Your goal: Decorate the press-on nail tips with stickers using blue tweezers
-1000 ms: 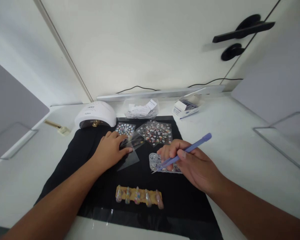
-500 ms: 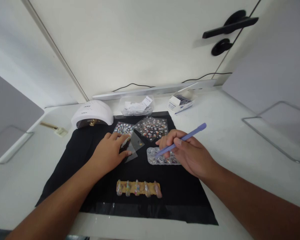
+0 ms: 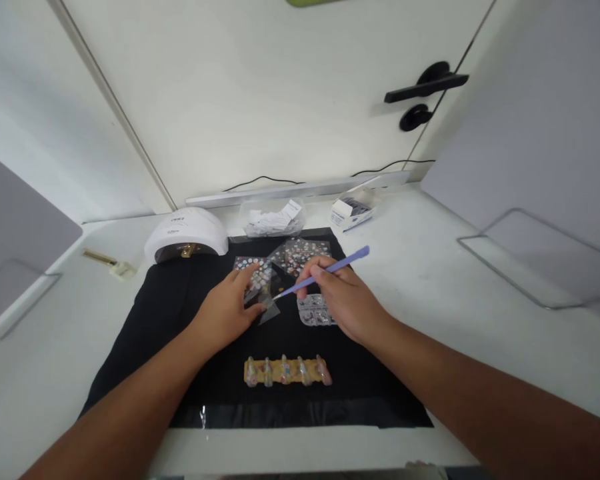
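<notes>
My right hand (image 3: 347,297) grips a slim purple nail-art pen (image 3: 325,271); whether its pale tip is a brush or a picker is too small to tell. That tip points down at a small clear plastic sheet (image 3: 270,312). My left hand (image 3: 227,310) rests on this sheet with thumb and forefinger spread. Beyond the left fingers lies a sticker sheet with pale gems (image 3: 263,267). A clear compartment case of rhinestones (image 3: 313,313) is partly hidden under my right hand. Nearer me, several decorated false nails (image 3: 285,370) sit in a row on a tan strip (image 3: 294,372).
A black cloth (image 3: 220,387) covers part of the white table (image 3: 480,333). At the back are a white nail lamp (image 3: 186,230), a clear tub of white packets (image 3: 273,220) and a small open box (image 3: 350,213). More sticker sheets (image 3: 305,253) lie behind my hands. A brush (image 3: 111,263) lies left.
My right hand has moved left, taking the pen's tip from above the rhinestone case to the clear sheet. My left hand stays on the sheets. The camera view has shifted slightly.
</notes>
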{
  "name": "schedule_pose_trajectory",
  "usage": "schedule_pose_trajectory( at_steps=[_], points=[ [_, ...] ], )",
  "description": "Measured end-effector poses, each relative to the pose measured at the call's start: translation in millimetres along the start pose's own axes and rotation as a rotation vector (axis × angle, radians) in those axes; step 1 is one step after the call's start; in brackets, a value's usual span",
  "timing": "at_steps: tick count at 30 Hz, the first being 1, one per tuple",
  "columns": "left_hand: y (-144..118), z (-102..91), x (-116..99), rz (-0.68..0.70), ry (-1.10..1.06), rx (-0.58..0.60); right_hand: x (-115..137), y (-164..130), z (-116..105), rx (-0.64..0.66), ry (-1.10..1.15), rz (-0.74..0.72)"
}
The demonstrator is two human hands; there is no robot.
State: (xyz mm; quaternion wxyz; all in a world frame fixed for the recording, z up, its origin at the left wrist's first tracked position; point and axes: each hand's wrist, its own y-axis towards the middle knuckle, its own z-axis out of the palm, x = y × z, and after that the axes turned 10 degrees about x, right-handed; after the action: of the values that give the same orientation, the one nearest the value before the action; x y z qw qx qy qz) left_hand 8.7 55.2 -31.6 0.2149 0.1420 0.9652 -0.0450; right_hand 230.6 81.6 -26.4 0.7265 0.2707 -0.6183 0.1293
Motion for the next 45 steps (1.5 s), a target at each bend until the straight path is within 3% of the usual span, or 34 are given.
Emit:
schedule_pose_trajectory(
  at_steps=[10, 19, 28, 32, 39, 45],
  points=[
    [2, 4.4, 3, 0.126, -0.132, -0.09, -19, 25, -3, 0.171, 0.064, 0.05],
    [-12, 2.6, -1, 0.321, -0.451, -0.257, 5, 14, -3, 0.259, 0.123, -0.185],
    [-38, -16.0, -19, 0.391, -0.928, -0.065, 41, 1, 1, 0.4, 0.087, -0.302],
    [-45, -10.3, -29, 0.45, -1.02, -0.072, 42, -4, 6, 0.364, 0.098, -0.359],
    [-48, -1.3, -34, 0.505, -1.03, -0.298, 41, -22, 17, 0.204, 0.06, -0.452],
    [-46, 3.4, -37, 0.536, -1.032, -0.351, 39, -27, 25, 0.144, -0.025, -0.487]
  ],
)
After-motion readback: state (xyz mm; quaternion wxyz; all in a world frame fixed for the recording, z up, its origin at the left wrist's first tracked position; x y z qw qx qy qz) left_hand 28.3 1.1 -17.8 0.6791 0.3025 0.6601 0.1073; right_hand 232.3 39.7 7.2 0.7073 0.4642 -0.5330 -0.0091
